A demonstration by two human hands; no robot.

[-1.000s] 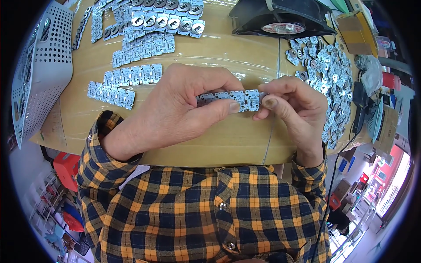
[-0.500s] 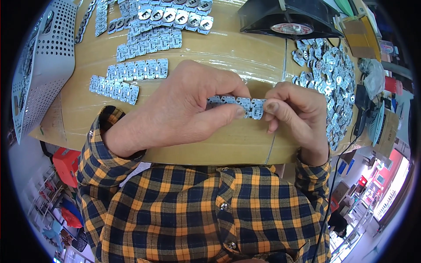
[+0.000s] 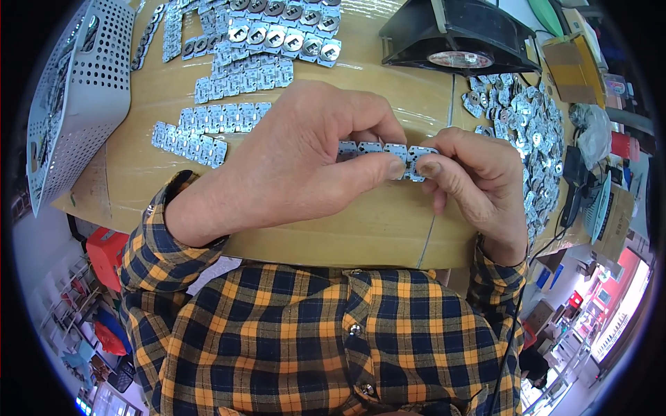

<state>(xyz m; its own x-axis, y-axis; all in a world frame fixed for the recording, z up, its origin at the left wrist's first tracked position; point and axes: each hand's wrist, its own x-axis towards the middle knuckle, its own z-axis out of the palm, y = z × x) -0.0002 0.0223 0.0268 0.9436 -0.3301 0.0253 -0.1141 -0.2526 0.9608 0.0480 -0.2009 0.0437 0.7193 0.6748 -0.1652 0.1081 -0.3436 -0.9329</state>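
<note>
Between my two hands, above the table, is a strip of small circuit boards [image 3: 372, 148] joined side by side. My left hand [image 3: 305, 156] is closed on the strip's left part, thumb in front and fingers behind, hiding much of it. With thumb and forefinger my right hand [image 3: 475, 173] pinches the board at the right end. That end board sits slightly tilted against its neighbour, and I cannot tell whether they are still joined. Left of my hands, two more board strips [image 3: 225, 118] lie on the table, close together.
A pile of loose single boards [image 3: 534, 139] spreads at the right, below a black fan [image 3: 458, 38]. Strips with round metal coin-cell parts [image 3: 284, 38] are stacked at the far left. A white perforated basket [image 3: 94, 90] stands at the left edge. A black cable [image 3: 517, 333] hangs at the right.
My right hand has shifted its pinch over the end board, covering more of it, and the board has tilted. My left thumb has slid slightly right along the strip. The view has shifted slightly.
</note>
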